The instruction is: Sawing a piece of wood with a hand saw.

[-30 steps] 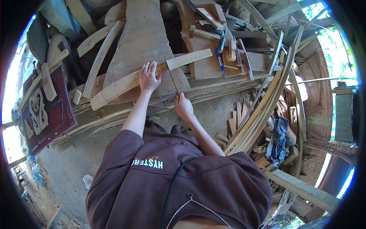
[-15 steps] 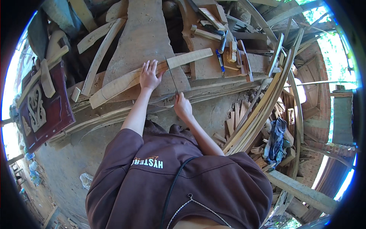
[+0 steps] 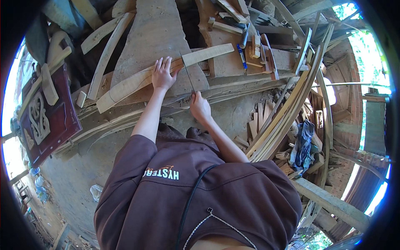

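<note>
Your left hand (image 3: 163, 78) lies palm down on the pale wooden strip (image 3: 133, 85), open and flat with its thumb out toward the blade, while your right hand (image 3: 200, 108) is closed in a fist around the near end of the thin saw (image 3: 188, 75), its handle mostly hidden by your fingers. The strip slants across the wide grey-brown board (image 3: 156, 35) in front of you, its left end nearer to you and its right end farther off, and a dark curved line shows near that left end. The saw's blade crosses the strip just to the right of your left hand; how deep it sits in the wood is too small to tell. Beyond the strip's right end, the blue pen (image 3: 241, 56) lies near some small wooden blocks (image 3: 255, 46). To your right, the long bent slats (image 3: 285, 118) run in a bundle beside a dark crumpled plastic sheet (image 3: 303, 143), and well off to your left leans the dark red panel (image 3: 60, 114) with its pale carved ornament (image 3: 38, 118)
</note>
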### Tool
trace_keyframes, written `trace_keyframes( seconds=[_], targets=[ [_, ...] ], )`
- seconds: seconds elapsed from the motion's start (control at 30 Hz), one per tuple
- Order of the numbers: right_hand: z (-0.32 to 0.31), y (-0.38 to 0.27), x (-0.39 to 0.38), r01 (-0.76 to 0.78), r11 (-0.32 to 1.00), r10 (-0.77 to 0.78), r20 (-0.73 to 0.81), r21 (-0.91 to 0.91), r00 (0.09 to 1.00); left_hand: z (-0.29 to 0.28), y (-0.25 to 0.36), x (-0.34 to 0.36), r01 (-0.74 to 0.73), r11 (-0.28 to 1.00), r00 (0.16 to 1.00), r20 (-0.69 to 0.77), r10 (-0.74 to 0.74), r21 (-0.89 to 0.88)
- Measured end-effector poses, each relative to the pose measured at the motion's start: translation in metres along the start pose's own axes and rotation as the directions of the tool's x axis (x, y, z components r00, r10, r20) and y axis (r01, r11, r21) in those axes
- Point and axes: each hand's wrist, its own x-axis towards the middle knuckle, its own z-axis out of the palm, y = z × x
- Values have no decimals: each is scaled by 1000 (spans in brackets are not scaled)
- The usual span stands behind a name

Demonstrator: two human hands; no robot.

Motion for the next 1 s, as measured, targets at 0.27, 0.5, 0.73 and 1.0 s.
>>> trace_keyframes(
  seconds=[0.27, 0.5, 0.73, 1.0],
  targets=[
    [10, -12, 29, 42, 998, -39, -62, 47, 997, 3, 2, -1, 7, 1000, 1000, 11, -7, 7],
    [0, 10, -19, -13, 1000, 13, 7, 26, 1000, -2, -1, -3, -11, 1000, 1000, -14, 12, 19],
    [6, -13, 35, -4, 996, 8, -55, 85, 998, 4, 2, -1, -24, 1000, 999, 22, 24, 17],
    [1, 14, -22, 13, 996, -13, 1, 85, 1000, -1, -1, -2, -30, 998, 999, 42, 28, 56]
  ],
)
